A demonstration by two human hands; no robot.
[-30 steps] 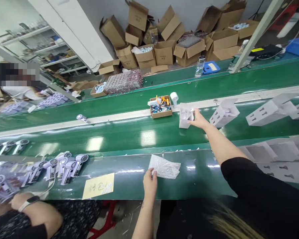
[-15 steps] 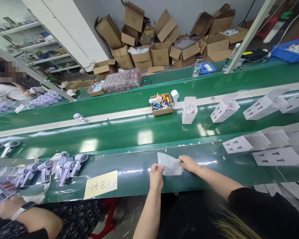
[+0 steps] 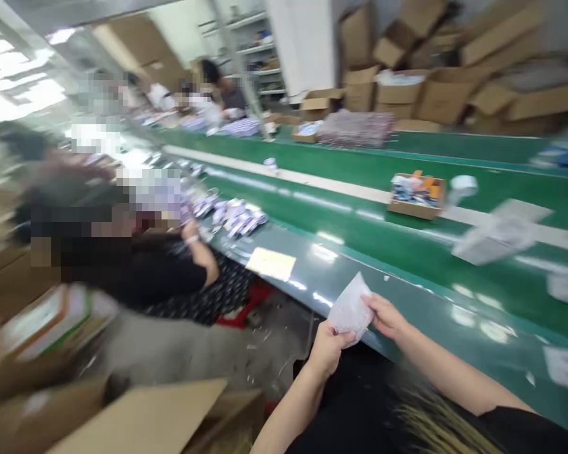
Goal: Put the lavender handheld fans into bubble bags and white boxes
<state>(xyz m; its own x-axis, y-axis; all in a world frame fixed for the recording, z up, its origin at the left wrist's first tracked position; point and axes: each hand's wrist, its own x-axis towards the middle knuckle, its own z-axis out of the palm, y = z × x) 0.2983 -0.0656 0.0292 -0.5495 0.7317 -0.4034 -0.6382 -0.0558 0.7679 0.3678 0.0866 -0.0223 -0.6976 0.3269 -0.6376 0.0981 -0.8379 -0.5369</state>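
A whitish translucent bubble-wrap bag (image 3: pixel 351 310) is held between my two hands above the front edge of the green bench (image 3: pixel 407 334). My left hand (image 3: pixel 329 348) pinches its lower left corner, thumb lying across the front. At the bag's right side, my right hand (image 3: pixel 384 315) grips the edge with closed fingers. Whether anything is inside the bag cannot be made out. A yellow paper sheet (image 3: pixel 271 263) lies on the bench to the left of my hands.
Several purple handheld fans (image 3: pixel 241 217) lie near a co-worker (image 3: pixel 170 271) seated at left. Across the bench are a small carton of parts (image 3: pixel 416 197), a white fan (image 3: pixel 462 188) and an open white box (image 3: pixel 495 236). Cardboard flaps (image 3: pixel 146 422) fill the lower left.
The view has swung left, bringing in the co-worker and floor cartons. Both hands have drawn the bag closer to my body and tilted it more upright. Motion blurs the picture.
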